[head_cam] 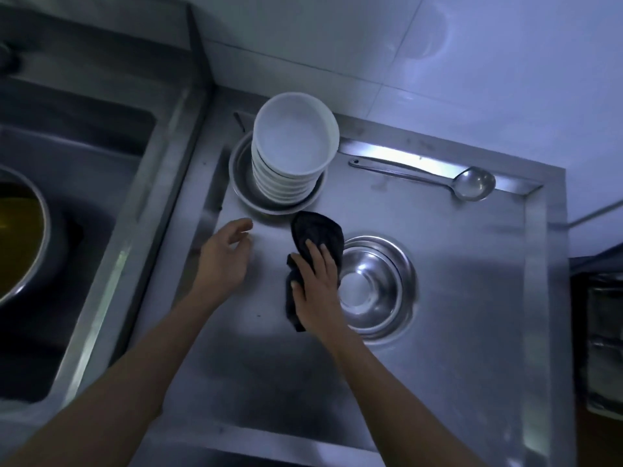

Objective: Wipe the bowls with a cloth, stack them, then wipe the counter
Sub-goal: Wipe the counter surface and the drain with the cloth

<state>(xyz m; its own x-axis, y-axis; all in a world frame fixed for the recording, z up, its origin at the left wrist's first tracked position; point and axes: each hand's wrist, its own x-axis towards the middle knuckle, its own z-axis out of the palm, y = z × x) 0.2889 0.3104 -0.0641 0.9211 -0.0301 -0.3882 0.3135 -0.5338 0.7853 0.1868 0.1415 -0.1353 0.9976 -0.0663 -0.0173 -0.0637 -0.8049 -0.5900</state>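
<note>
right hand flat on dark cloth, fingers straight, pressing it to the counter; left hand loose, open, holding nothing. white bowls stacked in metal dish at 12 o'clock, empty steel bowl at 3

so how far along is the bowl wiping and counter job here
Done, it seems: the white bowls stand stacked in a metal dish by the wall. In hand: the right hand presses the dark cloth flat on the steel counter, while the left hand hovers open. Left: most of the counter, including around the metal bowl and ladle.
</note>
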